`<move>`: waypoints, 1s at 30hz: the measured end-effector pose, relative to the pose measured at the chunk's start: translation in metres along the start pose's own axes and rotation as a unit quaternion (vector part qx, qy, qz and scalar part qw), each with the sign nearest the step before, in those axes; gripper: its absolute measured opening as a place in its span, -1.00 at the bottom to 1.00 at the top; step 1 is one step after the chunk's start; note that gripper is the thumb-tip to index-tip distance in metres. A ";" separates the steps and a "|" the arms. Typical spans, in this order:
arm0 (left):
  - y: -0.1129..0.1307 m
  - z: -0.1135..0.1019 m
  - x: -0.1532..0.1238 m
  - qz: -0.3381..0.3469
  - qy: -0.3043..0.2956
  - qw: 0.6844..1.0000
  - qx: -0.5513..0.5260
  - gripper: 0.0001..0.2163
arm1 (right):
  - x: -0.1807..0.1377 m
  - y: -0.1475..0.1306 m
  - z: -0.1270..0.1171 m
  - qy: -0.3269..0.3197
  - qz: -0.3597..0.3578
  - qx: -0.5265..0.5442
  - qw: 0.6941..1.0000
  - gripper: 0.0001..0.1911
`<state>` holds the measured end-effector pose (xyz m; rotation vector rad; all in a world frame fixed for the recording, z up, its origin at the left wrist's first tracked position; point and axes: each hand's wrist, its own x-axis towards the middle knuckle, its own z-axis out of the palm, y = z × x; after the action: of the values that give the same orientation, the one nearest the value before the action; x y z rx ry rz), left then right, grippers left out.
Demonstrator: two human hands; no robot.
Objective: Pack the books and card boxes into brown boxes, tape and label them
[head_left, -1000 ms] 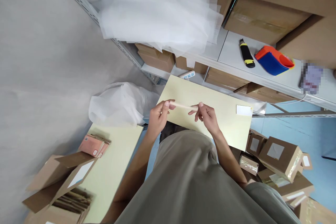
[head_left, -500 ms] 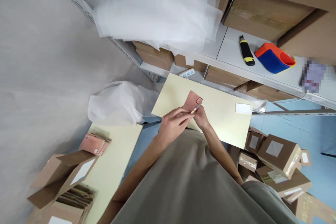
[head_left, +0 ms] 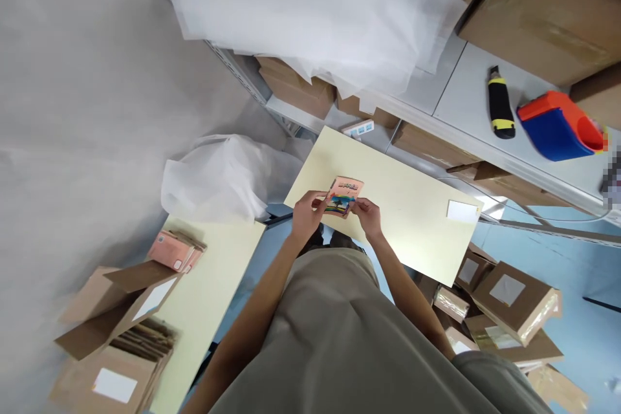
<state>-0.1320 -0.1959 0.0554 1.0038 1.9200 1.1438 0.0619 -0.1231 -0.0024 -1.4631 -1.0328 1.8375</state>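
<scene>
Between my two hands is a small pink book [head_left: 345, 194], its picture cover facing up with a dark tree on a colourful ground. My left hand [head_left: 307, 212] pinches its left edge, thumb on the cover. At the lower right edge, the fingers of my right hand [head_left: 367, 215] are closed on it too. The book is held above the near side of a pale yellow tabletop [head_left: 392, 207]. A white label card [head_left: 462, 211] lies at that tabletop's right end.
Pink books [head_left: 173, 250] are stacked on a side table [head_left: 218, 272] beside an open carton [head_left: 116, 381]. White foam sheets [head_left: 301, 13] overhang the shelf, which bears a box cutter [head_left: 501, 103] and a red-blue tape dispenser [head_left: 557, 126]. Taped cartons [head_left: 514, 297] are piled at right.
The book has been turned over from its plain back to its picture cover. My hands have moved apart to its two sides. The camera view has shifted a little.
</scene>
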 end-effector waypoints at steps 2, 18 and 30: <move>-0.024 0.002 0.014 -0.007 0.007 1.000 0.015 -0.64 | 0.016 0.014 0.010 0.026 0.010 -0.012 1.000 -0.44; -0.105 0.002 0.184 -0.065 -0.157 0.973 0.156 -0.64 | 0.149 0.023 0.084 0.117 0.028 -0.239 0.964 -0.76; -0.085 -0.060 0.196 -0.064 -0.081 0.995 0.002 -0.67 | 0.104 -0.030 0.115 0.125 -0.018 -0.235 0.964 -0.75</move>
<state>-0.2981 -0.0766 -0.0307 0.9315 1.8301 0.9570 -0.0756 -0.0483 -0.0206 -1.8732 -1.4142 1.3872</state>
